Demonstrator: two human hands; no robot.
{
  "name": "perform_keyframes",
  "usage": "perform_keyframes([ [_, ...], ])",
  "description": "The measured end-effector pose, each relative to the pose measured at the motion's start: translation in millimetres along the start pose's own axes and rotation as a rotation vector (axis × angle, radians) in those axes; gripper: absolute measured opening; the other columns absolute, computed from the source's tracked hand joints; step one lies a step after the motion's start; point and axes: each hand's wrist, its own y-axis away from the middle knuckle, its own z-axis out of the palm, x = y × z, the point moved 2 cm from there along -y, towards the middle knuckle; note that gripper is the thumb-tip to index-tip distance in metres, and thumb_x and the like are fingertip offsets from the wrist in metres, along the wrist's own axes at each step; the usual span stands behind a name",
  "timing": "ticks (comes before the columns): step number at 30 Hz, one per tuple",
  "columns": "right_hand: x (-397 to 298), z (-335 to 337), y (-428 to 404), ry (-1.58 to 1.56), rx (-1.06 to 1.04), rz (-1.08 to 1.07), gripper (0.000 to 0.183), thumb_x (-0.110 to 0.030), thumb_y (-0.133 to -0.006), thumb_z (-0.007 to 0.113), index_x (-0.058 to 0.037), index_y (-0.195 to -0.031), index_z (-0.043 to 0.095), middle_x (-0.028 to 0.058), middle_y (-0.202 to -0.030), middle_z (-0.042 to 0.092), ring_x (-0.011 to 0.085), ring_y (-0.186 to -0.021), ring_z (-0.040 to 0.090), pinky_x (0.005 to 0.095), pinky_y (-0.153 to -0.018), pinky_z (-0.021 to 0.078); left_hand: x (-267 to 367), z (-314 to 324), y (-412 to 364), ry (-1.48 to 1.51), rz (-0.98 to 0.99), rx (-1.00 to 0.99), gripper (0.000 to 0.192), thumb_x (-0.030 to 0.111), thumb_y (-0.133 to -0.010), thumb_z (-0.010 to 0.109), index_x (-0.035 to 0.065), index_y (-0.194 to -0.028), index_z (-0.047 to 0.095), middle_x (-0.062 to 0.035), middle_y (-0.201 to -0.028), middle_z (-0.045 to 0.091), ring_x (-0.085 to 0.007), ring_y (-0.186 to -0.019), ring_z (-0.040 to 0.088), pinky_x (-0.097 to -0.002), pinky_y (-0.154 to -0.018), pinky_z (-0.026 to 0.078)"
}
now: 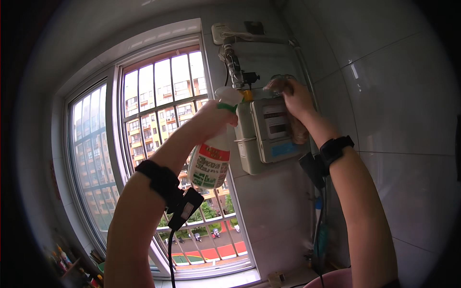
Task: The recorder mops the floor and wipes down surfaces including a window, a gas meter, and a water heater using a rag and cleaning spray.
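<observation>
My left hand (215,120) grips the neck of a spray bottle (210,167) with a white head and a green trigger. The bottle hangs upright in front of the window, left of a pale gas meter (246,156) on the tiled wall, its nozzle facing the meter's top. A brown cloth (299,132) is bunched in my right hand (299,97); part of it droops beside the meter's right side. That hand is over the meter's top right corner, slightly blurred. Whether the cloth touches the meter I cannot tell.
Above the meter run a valve and pipe fittings (233,68), with a white box (220,33) higher up. A vertical pipe (306,72) follows the wall corner. Barred window (173,108) at left. Bottles (64,256) stand lower left; a pink basin (333,279) is at the bottom. Cables hang from both wrist straps.
</observation>
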Motion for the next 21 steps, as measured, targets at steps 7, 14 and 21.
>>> perform_keyframes([
  [7,-8,-4,7,-0.165,-0.128,0.175,0.038,-0.03,-0.085,0.035,-0.0061,-0.104,0.058,0.018,-0.104,0.059,0.036,-0.097,0.054,0.0435,-0.085,0.042,45,18,-43,-0.614,0.297,-0.037,0.014,0.013,-0.072,0.06,0.0162,-0.084,0.066,-0.0089,-0.084,0.063,-0.0245,-0.083,0.062,-0.0315,-0.072,0.049],
  [14,0,-5,6,-0.137,-0.125,0.185,0.04,-0.031,-0.084,0.035,-0.0063,-0.106,0.058,0.0186,-0.105,0.058,0.0358,-0.098,0.054,0.0431,-0.086,0.0416,54,21,-51,-0.699,0.263,-0.086,0.011,0.016,-0.072,0.059,0.015,-0.081,0.066,-0.0071,-0.086,0.064,-0.0232,-0.085,0.061,-0.0312,-0.074,0.048],
  [21,4,-6,7,-0.275,-0.135,0.193,0.039,-0.033,-0.085,0.039,-0.0049,-0.105,0.057,0.0189,-0.103,0.059,0.036,-0.098,0.053,0.0418,-0.084,0.0413,53,25,-62,-0.654,0.446,-0.221,0.013,0.014,-0.073,0.056,0.0155,-0.08,0.067,-0.0063,-0.084,0.065,-0.0221,-0.085,0.062,-0.0307,-0.073,0.048],
])
